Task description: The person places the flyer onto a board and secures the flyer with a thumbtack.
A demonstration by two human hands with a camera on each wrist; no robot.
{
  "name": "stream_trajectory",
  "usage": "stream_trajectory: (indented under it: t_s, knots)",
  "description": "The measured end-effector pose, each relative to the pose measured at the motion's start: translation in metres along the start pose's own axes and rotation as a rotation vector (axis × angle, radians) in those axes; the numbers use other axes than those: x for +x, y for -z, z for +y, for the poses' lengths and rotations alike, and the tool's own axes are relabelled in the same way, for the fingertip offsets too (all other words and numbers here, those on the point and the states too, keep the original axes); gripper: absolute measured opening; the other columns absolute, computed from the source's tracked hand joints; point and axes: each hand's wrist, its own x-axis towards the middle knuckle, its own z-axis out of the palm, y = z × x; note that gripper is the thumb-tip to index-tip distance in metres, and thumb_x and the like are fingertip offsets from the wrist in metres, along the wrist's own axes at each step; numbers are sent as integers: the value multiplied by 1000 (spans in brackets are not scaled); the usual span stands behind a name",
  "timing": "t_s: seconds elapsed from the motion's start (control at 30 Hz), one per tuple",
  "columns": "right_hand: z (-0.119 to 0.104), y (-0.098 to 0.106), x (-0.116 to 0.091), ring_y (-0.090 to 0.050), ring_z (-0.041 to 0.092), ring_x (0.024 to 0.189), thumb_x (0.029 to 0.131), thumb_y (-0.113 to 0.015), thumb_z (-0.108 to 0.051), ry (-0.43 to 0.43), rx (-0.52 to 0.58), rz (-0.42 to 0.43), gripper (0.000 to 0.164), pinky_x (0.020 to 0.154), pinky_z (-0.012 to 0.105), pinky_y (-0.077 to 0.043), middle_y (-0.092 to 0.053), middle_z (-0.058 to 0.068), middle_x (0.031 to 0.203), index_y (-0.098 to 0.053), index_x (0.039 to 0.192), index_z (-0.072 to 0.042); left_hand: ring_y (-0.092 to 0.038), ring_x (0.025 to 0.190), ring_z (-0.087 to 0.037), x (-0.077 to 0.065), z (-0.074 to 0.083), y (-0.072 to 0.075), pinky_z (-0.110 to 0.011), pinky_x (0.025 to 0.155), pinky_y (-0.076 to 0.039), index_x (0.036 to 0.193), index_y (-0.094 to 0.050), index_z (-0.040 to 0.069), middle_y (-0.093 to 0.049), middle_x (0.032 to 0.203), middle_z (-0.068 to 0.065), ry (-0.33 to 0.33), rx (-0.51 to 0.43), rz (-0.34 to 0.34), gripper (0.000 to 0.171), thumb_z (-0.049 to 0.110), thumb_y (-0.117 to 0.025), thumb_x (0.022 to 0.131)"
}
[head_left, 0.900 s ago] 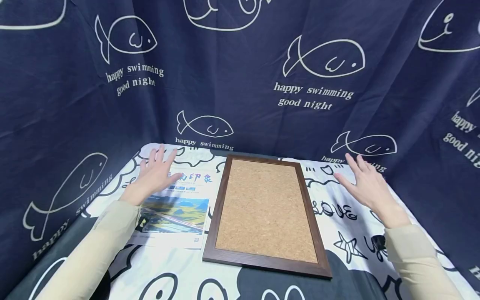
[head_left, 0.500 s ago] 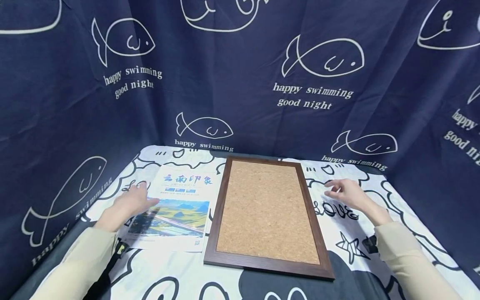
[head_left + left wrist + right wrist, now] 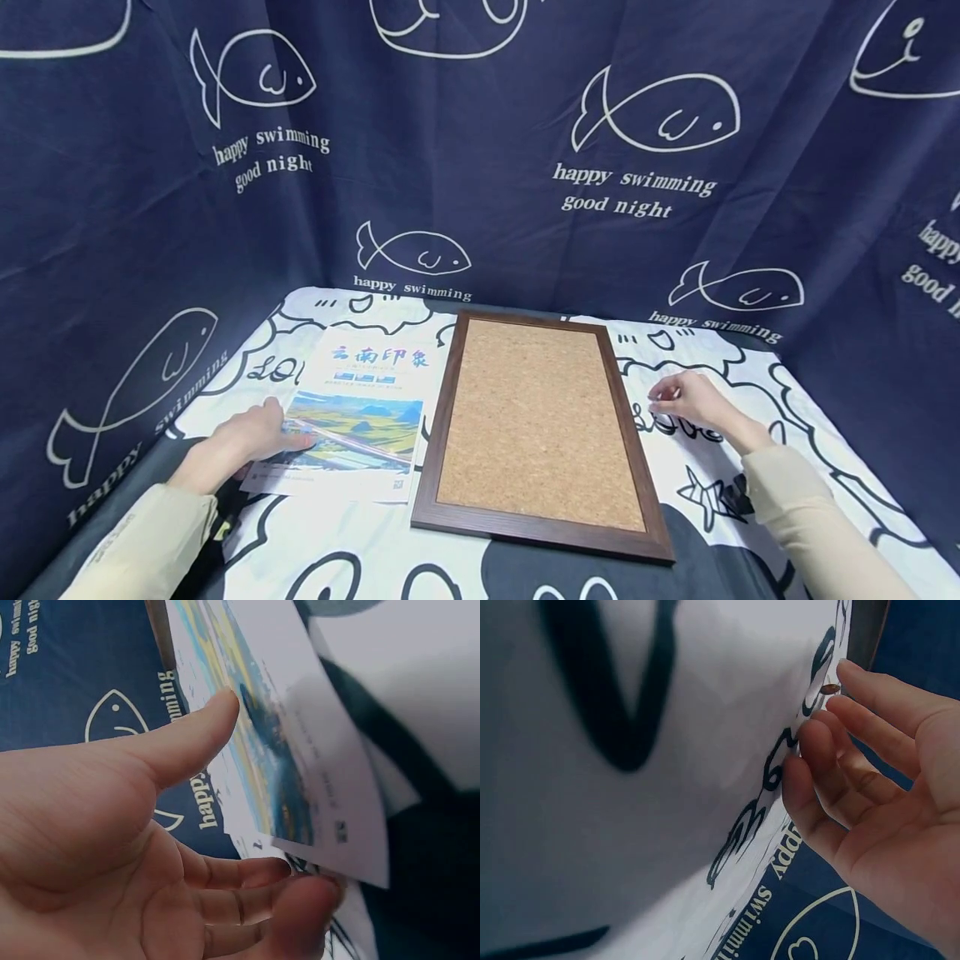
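Observation:
A printed poster with a landscape picture and large Chinese lettering lies on the table, left of a cork board in a dark brown frame. My left hand is at the poster's lower left edge. Its thumb reaches over the printed picture, while the other fingers bend loosely by the edge, a wide gap between. Right of the board, my right hand is low over the cloth with fingers curled. Between its thumb and forefinger tips shows a small copper-coloured oval, too small to identify.
A white cloth with black drawings covers the table. Dark blue curtains with white fish outlines stand close behind and at both sides. A dark object lies near my left sleeve.
Both hands have come down from spread, raised poses. The left moved toward me to the poster's lower left edge; the right lowered and drew its fingertips together. Poster and board stayed in place.

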Motion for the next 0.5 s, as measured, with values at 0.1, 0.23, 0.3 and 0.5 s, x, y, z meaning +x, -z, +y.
stream_trajectory:
  t_s: [0.1,0.23,0.3,0.5]
  knots:
    - [0,-2,0,-45,4,57,77,-77,-14,5,-7,13,13,52,21,-36,-63,-3,68,-75,85,-5,-61,56,-27,1,0,-2,-33,48,-52,125,-29,-28,-52,94,-36,17,-12,-3,91,43,-70,85]
    - [-3,-2,0,-43,4,57,78,-77,-14,12,-13,24,8,52,22,-35,-63,-3,67,-74,81,-7,-62,51,-25,3,-2,-4,-31,46,-52,117,-37,-26,-53,85,-28,8,-19,-7,82,41,-72,85]
    - [-4,-3,0,-43,5,57,78,-76,-13,5,-14,23,7,52,22,-34,-61,-3,67,-73,79,-7,-63,58,-28,5,-3,-5,-34,50,-53,118,-36,-27,-53,88,-31,-1,-15,-19,85,42,-72,84]
    - [-4,-3,0,-43,7,56,78,-76,-12,-18,1,9,7,52,23,-34,-60,-3,67,-71,77,-8,-61,72,-33,8,-4,-2,-40,59,-54,121,-29,-25,-56,89,-31,-12,-57,-37,86,38,-73,84]
